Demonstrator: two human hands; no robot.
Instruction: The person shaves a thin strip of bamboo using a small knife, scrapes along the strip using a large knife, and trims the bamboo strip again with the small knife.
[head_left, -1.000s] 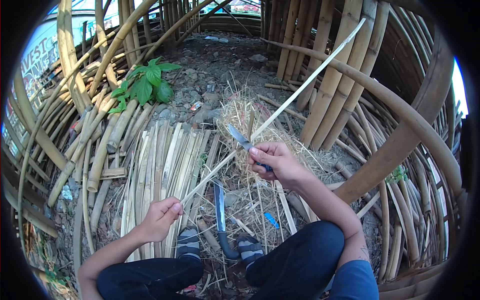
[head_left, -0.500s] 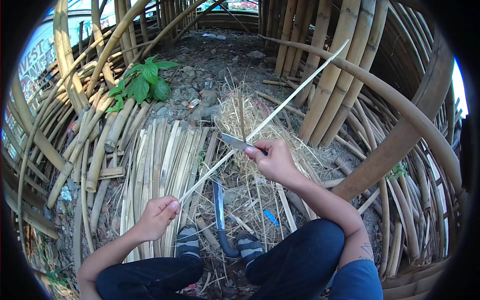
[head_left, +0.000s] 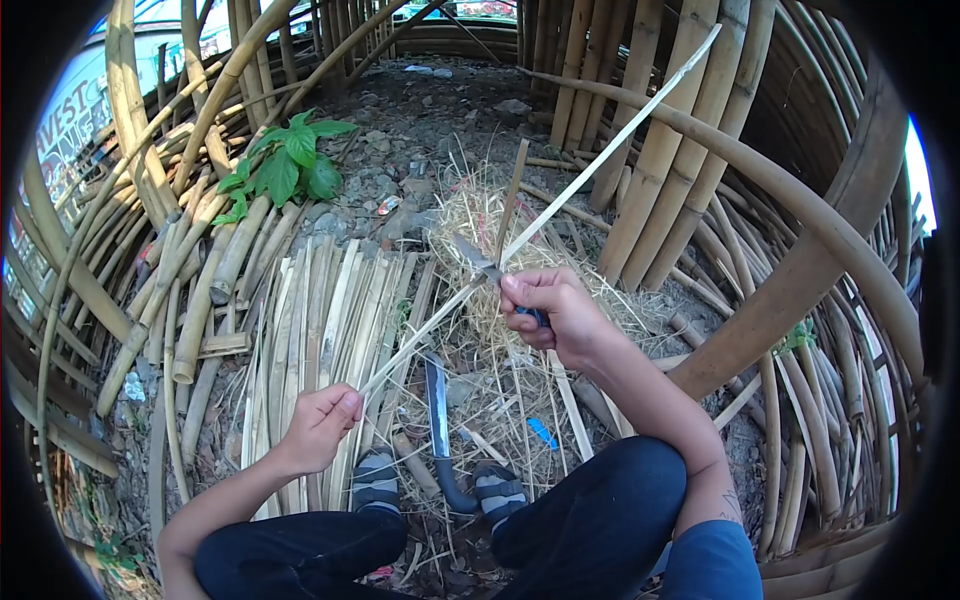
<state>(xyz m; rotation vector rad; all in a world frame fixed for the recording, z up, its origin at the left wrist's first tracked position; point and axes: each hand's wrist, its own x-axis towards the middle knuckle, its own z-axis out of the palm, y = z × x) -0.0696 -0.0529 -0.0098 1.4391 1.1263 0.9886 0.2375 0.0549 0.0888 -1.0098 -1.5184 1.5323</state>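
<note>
My left hand pinches the near end of a long, thin bamboo strip, which slants up and away to the right. In my right hand is a small knife with a blue handle, the fingers wrapped around it. Its blade points up and left and lies across the strip just ahead of that hand. A brown upright stick rises beside the crossing of blade and strip; its lower end is hidden. Under the strip, a machete with a dark handle lies on the ground between my feet.
Split bamboo slats lie side by side at left. Pale shavings heap up ahead. A leafy green plant grows farther left. Bamboo poles stand at right, with a thick slanting pole close to my right arm.
My right hand has turned, so the blade points more upward. The strip's far end has moved up and right. The upright stick stands higher and leans right. My left hand has barely moved.
</note>
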